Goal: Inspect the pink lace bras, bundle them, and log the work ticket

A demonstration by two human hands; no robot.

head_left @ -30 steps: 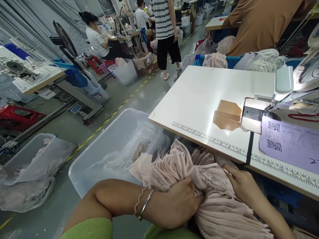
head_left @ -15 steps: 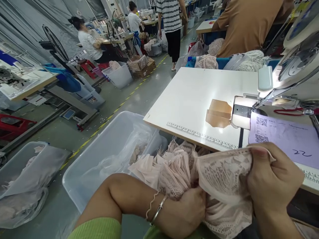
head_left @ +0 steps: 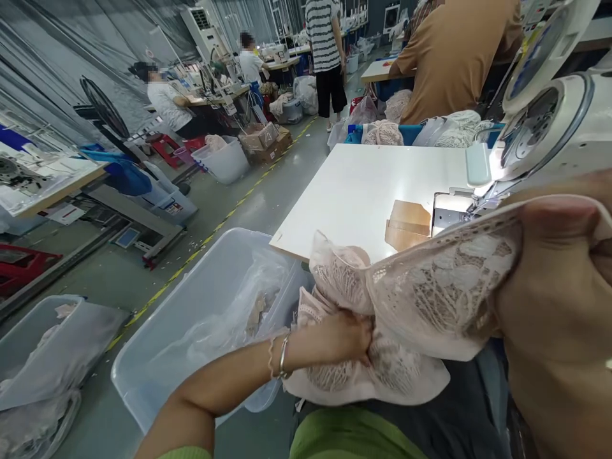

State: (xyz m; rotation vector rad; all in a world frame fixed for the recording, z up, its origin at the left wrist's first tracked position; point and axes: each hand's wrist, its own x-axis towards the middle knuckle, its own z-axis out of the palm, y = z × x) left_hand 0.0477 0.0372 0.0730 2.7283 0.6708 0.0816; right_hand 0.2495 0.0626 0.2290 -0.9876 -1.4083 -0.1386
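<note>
My right hand [head_left: 549,319], close to the camera, pinches the upper edge of a pale pink lace bra [head_left: 444,293] and holds it stretched. My left hand [head_left: 342,338] is closed in the gathered fabric at the bra's middle, above my lap; its fingertips are partly hidden. More pale pink lace cups [head_left: 406,370] hang around and below the left hand, and I cannot tell how many pieces there are. Beyond the fabric stands a sewing machine [head_left: 559,121], its metal plate [head_left: 449,210] partly covered by the raised bra.
A white sewing table [head_left: 363,185] carries a piece of brown card [head_left: 406,223]. To its left is a translucent bin [head_left: 191,306] with plastic film inside. Another bin [head_left: 43,344] stands at far left. A person in brown [head_left: 459,64] sits ahead; others are farther back.
My right hand has come up and closer, pulling the bra's edge with it. The fabric bundle has risen over the table's front edge and spread open. The purple paper is now hidden.
</note>
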